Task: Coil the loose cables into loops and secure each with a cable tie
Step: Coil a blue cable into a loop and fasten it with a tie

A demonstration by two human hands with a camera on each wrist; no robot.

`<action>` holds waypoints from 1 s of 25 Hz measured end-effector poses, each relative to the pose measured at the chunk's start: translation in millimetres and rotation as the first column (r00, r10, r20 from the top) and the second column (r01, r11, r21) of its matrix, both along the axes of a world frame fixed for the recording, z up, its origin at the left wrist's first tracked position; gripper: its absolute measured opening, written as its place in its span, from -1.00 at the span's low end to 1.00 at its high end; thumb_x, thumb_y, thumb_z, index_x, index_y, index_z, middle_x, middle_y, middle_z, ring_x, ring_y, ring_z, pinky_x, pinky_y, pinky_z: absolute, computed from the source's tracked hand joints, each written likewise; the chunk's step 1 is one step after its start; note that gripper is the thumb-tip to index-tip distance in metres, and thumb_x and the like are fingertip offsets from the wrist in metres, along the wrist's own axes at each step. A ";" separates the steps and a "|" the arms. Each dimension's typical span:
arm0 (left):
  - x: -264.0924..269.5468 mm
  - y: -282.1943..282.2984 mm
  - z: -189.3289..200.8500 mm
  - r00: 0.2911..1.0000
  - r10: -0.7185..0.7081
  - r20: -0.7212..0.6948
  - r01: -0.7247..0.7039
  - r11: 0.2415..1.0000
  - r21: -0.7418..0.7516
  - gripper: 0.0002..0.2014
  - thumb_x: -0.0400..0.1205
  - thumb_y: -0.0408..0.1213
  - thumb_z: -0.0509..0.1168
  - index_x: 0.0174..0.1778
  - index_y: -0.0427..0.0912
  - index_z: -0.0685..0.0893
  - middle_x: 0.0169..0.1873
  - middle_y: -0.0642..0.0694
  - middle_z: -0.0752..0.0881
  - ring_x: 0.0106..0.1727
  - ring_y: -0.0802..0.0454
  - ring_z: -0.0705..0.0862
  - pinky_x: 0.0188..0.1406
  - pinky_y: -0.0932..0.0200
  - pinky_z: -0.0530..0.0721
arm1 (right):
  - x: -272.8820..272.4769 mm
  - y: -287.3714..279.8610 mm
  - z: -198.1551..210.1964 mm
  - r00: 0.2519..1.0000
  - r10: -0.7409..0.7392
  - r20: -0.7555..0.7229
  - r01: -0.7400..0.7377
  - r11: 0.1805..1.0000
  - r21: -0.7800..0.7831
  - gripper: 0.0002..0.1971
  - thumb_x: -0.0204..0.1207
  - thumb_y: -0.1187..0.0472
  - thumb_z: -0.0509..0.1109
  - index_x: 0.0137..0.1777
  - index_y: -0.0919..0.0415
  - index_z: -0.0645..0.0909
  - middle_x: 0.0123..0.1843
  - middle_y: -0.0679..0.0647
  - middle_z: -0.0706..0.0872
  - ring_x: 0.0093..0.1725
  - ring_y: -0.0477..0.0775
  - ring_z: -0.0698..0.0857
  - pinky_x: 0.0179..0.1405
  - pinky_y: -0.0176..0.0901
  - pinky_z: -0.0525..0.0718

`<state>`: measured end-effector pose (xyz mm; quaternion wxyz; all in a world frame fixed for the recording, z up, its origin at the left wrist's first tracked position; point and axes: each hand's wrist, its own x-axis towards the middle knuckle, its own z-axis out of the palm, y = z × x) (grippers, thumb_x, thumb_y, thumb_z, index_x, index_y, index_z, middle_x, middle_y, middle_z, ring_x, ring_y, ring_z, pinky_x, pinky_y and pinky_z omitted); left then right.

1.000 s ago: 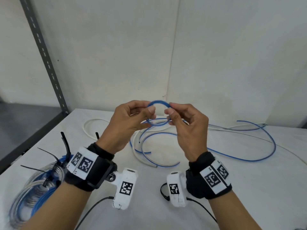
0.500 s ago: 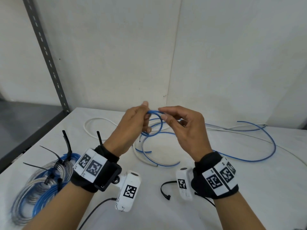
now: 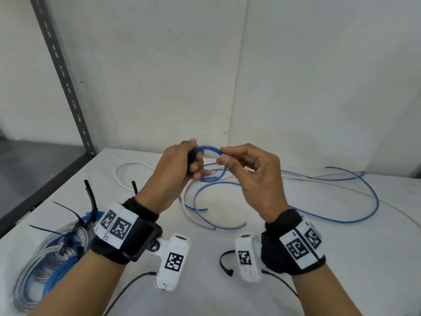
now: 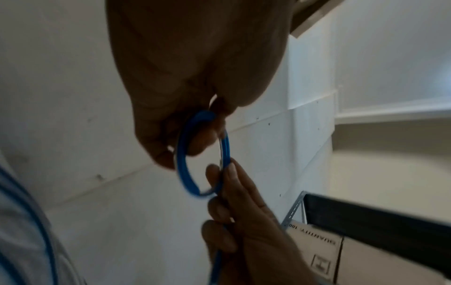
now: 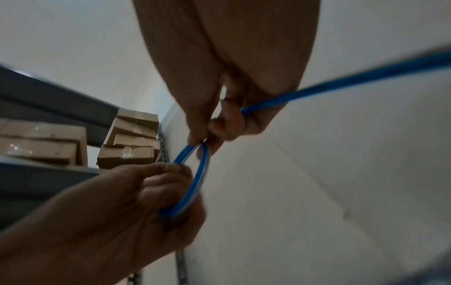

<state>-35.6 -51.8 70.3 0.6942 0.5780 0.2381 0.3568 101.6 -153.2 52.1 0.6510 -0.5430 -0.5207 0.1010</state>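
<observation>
Evidently, the left hand [image 3: 175, 172] grips the small blue cable [image 3: 213, 164] loop's nine o'clock side, keeping turns stacked, while the right hand [image 3: 248, 176] pinches three o'clock, feeding slack.

Blue cable [image 3: 213, 164] forms a small raised loop, tail trailing tableward.

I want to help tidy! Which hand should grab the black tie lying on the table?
Probably the right hand. The loose cable tie lies just below its wrist, and the left hand grips the blue coil more fully, so it could keep it together.
</observation>
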 end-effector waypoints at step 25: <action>-9.3 -2.3 3.4 0.990 -0.121 -0.077 0.123 0.992 0.023 -0.55 0.83 -0.10 0.06 -0.40 -0.16 0.41 -0.57 0.00 0.23 -0.57 0.03 0.23 -0.14 0.07 0.67 | -2.1 -12.2 15.3 0.996 0.042 0.080 -0.036 0.996 -0.078 -0.88 0.45 0.29 0.66 -0.18 0.11 0.77 -0.25 -0.04 0.82 -0.29 -0.08 0.69 -0.32 -0.16 0.66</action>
